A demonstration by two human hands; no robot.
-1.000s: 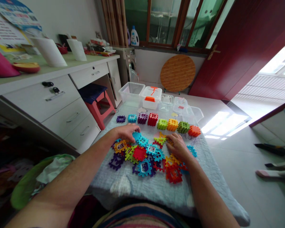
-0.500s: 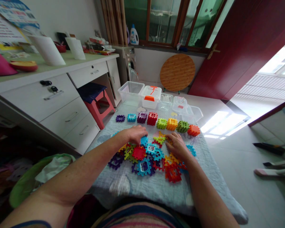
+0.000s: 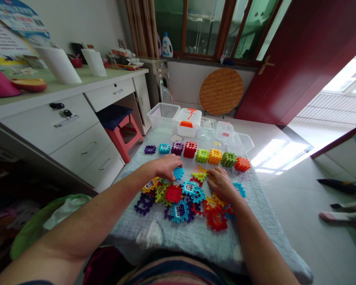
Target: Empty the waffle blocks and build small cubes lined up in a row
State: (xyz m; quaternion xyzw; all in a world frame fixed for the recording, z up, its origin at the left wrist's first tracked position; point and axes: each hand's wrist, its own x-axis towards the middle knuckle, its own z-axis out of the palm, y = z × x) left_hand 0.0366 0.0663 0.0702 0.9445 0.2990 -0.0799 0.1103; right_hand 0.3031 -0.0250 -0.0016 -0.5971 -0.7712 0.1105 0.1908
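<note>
My left hand pinches a blue interlocking plastic block, a flat piece with notched edges, at the back of a loose pile. My right hand is curled at the pile's right side, its fingers on a yellow block that they partly cover. Between and in front of both hands lie mixed flat blocks: a red one, a light-blue window piece, a blue framed one, an orange-red one and a dark purple one. Some overlap each other.
Behind the pile stands a row of blocks stacked by colour, among them a red stack and an orange one. Clear plastic boxes line the table's far edge. A pink stool and white desk are at left.
My left hand has drawn slightly left with the blue block, uncovering more of the yellow window block at the pile's left. My right hand stays nearly in place.
</note>
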